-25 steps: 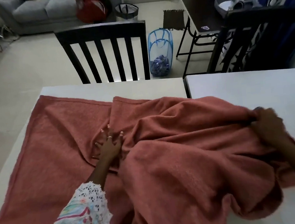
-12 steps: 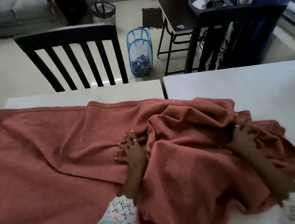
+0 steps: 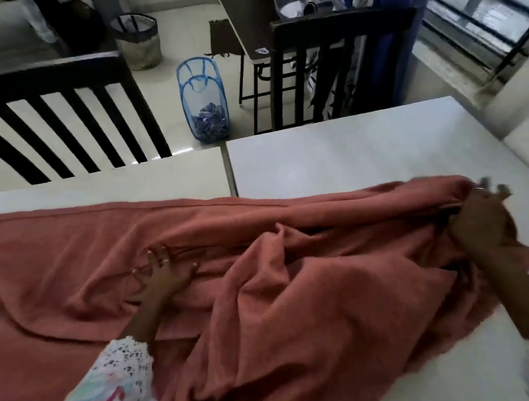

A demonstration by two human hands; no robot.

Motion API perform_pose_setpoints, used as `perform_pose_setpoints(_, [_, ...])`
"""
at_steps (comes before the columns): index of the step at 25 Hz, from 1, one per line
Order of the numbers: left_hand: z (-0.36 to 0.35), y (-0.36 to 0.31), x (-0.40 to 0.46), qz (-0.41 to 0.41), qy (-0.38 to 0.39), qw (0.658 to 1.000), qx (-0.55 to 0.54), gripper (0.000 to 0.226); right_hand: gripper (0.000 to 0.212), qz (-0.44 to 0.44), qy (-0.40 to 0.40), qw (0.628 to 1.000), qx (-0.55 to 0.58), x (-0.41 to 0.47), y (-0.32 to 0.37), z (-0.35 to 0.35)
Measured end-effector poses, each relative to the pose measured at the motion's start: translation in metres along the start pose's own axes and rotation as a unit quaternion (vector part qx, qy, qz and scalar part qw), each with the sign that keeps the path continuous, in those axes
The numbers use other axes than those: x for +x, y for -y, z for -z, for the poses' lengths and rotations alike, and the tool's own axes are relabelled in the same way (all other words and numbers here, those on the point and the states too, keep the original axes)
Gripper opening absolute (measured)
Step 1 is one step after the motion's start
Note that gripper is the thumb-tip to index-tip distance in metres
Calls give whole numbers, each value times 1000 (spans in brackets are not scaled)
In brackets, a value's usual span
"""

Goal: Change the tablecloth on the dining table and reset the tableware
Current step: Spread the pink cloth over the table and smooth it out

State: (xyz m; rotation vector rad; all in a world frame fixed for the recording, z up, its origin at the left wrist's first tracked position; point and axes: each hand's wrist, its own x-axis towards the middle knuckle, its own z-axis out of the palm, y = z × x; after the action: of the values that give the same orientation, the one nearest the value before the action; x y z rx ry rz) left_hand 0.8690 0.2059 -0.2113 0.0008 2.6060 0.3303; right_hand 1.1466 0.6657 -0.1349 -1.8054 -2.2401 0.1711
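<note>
A rust-red tablecloth [image 3: 69, 249] lies partly spread on the white dining table [image 3: 348, 154], flat at the left and bunched in folds at the middle and right. My left hand [image 3: 161, 273] presses flat on the cloth near its middle, fingers spread. At the cloth's far right end my right hand [image 3: 479, 223] grips the fabric edge, stretched out toward the table's right side. No tableware is in view.
Two dark slatted chairs [image 3: 57, 116] [image 3: 341, 65] stand at the table's far side. On the floor behind them are a blue mesh basket [image 3: 205, 106], a striped bin [image 3: 139, 40] and a dark side table [image 3: 247, 16]. A barred window [image 3: 489, 11] is at the right.
My right hand has pulled the cloth's edge farther right across the table, stretching the far hem straight. My left hand stays pressed on the cloth. The view has shifted right.
</note>
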Motion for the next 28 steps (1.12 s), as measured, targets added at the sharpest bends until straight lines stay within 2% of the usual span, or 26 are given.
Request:
perform_pose_setpoints(1, [-1, -16, -6, -24, -31, 999, -13, 101, 46, -22, 16, 1000, 14, -5, -7, -10])
perform_pose_setpoints(2, [-7, -42, -19, -84, -83, 993, -28, 98, 42, -38, 53, 998, 22, -15, -15, -12])
perform_pose_setpoints(3, [-15, -72, -37, -170, -127, 976, -49, 88, 38, -31, 91, 995, -17, -29, -28, -32])
perform_pose_setpoints(5, [-32, -134, -72, -330, -141, 930, -78, 76, 36, 28, 149, 987, -45, -56, -52, -91])
perform_pose_setpoints(6, [-37, -159, -85, -373, -126, 917, -65, 75, 42, 60, 191, 980, -10, -84, -51, -105])
perform_pose_setpoints(7, [-41, -179, -91, -398, -114, 910, -36, 73, 48, 81, 179, 980, 14, -101, -53, -124])
perform_pose_setpoints(9, [-43, -216, -88, -403, -110, 908, 27, 68, 42, 93, 165, 976, 103, -135, -37, -90])
perform_pose_setpoints(11, [-47, -260, -92, -422, -51, 903, 61, 84, 36, 81, 109, 962, 235, -135, -19, -37])
perform_pose_setpoints(12, [-52, -281, -99, -439, -9, 894, 88, 90, 43, 62, 64, 959, 270, -132, -19, -17])
perform_pose_setpoints(13, [-59, -300, -108, -458, 10, 879, 134, 83, 56, 39, 38, 955, 291, -125, -27, -12])
perform_pose_setpoints(14, [-65, -316, -113, -470, 5, 865, 176, 64, 73, -4, 43, 963, 267, -116, -37, -15])
perform_pose_setpoints(16, [-60, -338, -112, -460, -45, 874, 147, 32, 100, -67, 95, 980, 161, -110, -52, -15])
perform_pose_setpoints(17, [-48, -345, -108, -435, -65, 893, 97, 30, 104, -52, 139, 982, 118, -107, -61, -19])
perform_pose_setpoints(18, [-33, -355, -97, -413, -87, 905, 53, 33, 100, -32, 180, 976, 115, -101, -75, -25])
perform_pose_setpoints(20, [14, -377, -74, -365, -151, 919, -9, 34, 79, -7, 241, 962, 124, -78, -102, -29])
perform_pose_setpoints(21, [40, -383, -59, -328, -178, 926, -48, 32, 67, -19, 251, 961, 114, -67, -118, -25])
perform_pose_setpoints(23, [83, -383, -23, -235, -195, 948, -89, 33, 51, -57, 203, 975, 70, -48, -153, -17])
perform_pose_setpoints(24, [96, -376, -10, -192, -199, 959, -63, 35, 45, -75, 180, 980, 41, -40, -170, -8])
perform_pose_setpoints(26, [91, -362, 2, -145, -205, 968, 22, 36, 35, -117, 182, 976, -7, -21, -197, 10])
perform_pose_setpoints(27, [75, -360, -2, -146, -208, 965, 64, 37, 38, -136, 212, 967, -33, -10, -200, 21])
perform_pose_setpoints(28, [54, -363, -10, -173, -213, 955, 109, 40, 52, -141, 239, 961, -18, 4, -203, 20])
